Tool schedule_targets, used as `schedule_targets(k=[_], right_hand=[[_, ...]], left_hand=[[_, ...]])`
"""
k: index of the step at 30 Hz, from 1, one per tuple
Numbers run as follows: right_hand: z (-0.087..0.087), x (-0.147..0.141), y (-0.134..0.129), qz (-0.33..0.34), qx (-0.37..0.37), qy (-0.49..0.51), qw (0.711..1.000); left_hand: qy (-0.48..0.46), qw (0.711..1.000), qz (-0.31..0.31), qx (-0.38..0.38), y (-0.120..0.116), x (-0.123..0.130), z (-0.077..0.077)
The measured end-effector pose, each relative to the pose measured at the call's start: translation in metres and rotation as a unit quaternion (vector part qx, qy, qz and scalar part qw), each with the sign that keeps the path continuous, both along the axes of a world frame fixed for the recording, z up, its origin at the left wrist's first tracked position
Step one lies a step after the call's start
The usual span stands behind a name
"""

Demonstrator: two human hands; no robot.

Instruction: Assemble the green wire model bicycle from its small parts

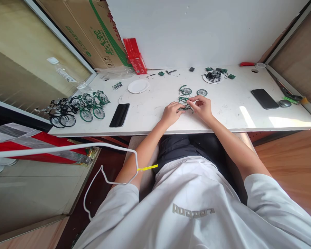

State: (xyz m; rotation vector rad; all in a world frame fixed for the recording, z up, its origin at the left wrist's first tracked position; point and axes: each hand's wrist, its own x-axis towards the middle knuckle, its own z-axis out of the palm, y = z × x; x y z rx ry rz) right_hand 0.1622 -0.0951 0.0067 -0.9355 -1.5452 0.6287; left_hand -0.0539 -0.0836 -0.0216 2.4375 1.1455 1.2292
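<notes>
Close to the front edge of the white table, my left hand (pixel 171 114) and my right hand (pixel 202 108) meet over a small green model bicycle frame (pixel 183 99). My left fingers pinch its lower part from the left. On its right side, my right thumb and forefinger close on it, and my fingertips hide the exact grip. Just beyond my hands lie a model wheel with a curved green fender (pixel 186 91) and a loose model wheel (pixel 202 92). Several assembled green and black model bicycles (pixel 86 114) stand at the left end of the table.
A white plate (pixel 138 91) and a phone (pixel 119 115) lie left of my hands. Farther back are a red box (pixel 136 60) and a plate with dark model parts (pixel 213 81). Another phone (pixel 264 99) lies at right. A white cable (pixel 111 146) crosses above my left arm.
</notes>
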Motion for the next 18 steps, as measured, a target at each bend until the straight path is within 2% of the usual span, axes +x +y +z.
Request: schedule_targets(k=[18], right_hand=[[-0.0024,0.0,0.0008,-0.004,-0.01,-0.008,1.0]], left_hand=[[-0.006,1.0,-0.005,-0.013,-0.0005,-0.0013,0.0001]])
